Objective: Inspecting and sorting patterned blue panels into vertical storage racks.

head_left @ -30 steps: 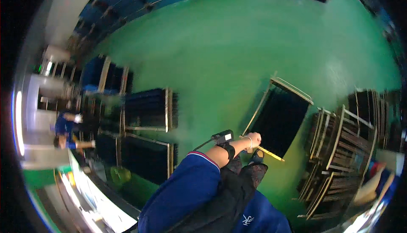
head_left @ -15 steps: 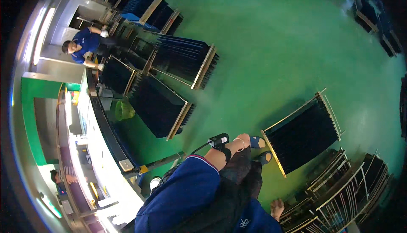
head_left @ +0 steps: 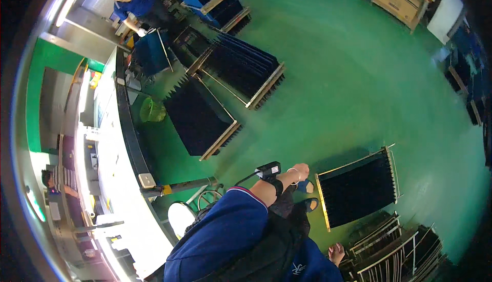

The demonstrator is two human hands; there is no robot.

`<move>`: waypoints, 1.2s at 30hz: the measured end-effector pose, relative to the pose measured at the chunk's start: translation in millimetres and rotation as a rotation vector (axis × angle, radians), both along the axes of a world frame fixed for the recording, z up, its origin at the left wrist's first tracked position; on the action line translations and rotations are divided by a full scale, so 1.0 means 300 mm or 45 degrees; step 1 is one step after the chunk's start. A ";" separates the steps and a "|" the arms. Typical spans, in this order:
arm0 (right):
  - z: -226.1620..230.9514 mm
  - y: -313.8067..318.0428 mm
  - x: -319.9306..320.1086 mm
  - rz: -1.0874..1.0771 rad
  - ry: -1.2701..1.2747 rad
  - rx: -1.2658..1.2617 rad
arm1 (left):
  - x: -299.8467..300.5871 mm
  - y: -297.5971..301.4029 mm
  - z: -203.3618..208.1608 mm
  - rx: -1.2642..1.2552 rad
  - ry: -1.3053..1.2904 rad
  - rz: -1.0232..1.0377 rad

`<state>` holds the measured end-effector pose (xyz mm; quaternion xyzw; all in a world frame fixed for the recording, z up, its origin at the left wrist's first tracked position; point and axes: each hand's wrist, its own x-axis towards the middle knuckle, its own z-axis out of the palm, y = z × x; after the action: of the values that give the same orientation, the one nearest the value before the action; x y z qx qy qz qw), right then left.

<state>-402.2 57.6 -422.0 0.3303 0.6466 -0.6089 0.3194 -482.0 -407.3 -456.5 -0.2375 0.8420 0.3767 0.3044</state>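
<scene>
My left hand (head_left: 301,171) hangs over the floor with its fingers curled in and nothing visible in them. A bracelet circles that wrist, and a small black device (head_left: 268,170) is strapped to the forearm. Just right of this hand, apart from it, stands a rack (head_left: 357,188) of dark sheets with a pale wooden edge. My right hand (head_left: 336,254) is low in the view, fingers loosely apart and holding nothing I can see. Nearest to it are slatted wooden racks (head_left: 389,266) at the lower right.
A long, brightly lit bench (head_left: 110,143) runs along the left, with a white round stool (head_left: 182,217) by its end. More loaded racks (head_left: 200,118) and a green bin (head_left: 152,109) stand ahead. A co-worker (head_left: 141,5) handles a rack at the far left. Green floor (head_left: 328,72) spreads between.
My view has shifted, and the rack on the right now sits lower and closer to my left hand. The stool shows more fully. The co-worker's rack appears more tilted.
</scene>
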 end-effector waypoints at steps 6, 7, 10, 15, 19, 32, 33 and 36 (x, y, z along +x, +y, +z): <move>-0.001 -0.084 -0.118 0.196 0.011 -0.027 | 0.089 -0.083 0.093 -0.043 -0.128 0.212; -0.015 -0.081 -0.120 0.228 -0.019 -0.067 | 0.112 -0.085 0.081 -0.047 -0.170 0.211; -0.082 -0.015 -0.132 0.053 -0.192 -0.255 | 0.120 -0.078 0.135 -0.070 -0.128 0.217; 0.041 -0.105 -0.249 -0.078 -0.441 0.076 | 0.201 -0.073 0.051 -0.079 -0.164 0.300; -0.135 0.097 -0.326 0.139 -0.448 -0.787 | 0.172 -0.073 0.109 0.004 -0.155 0.228; 0.015 -0.194 -0.405 0.286 -0.267 -0.073 | 0.256 -0.091 0.111 0.075 -0.204 0.384; 0.003 -0.181 -0.394 0.271 -0.290 -0.070 | 0.258 -0.091 0.110 0.074 -0.202 0.381; -0.010 -0.149 -0.360 0.210 -0.341 -0.067 | 0.271 -0.091 0.102 0.020 -0.152 0.317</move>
<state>-510.1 12.7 -425.1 0.3460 0.6070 -0.5478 0.4602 -400.6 -434.7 -426.0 -0.3600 0.7834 0.4032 0.3067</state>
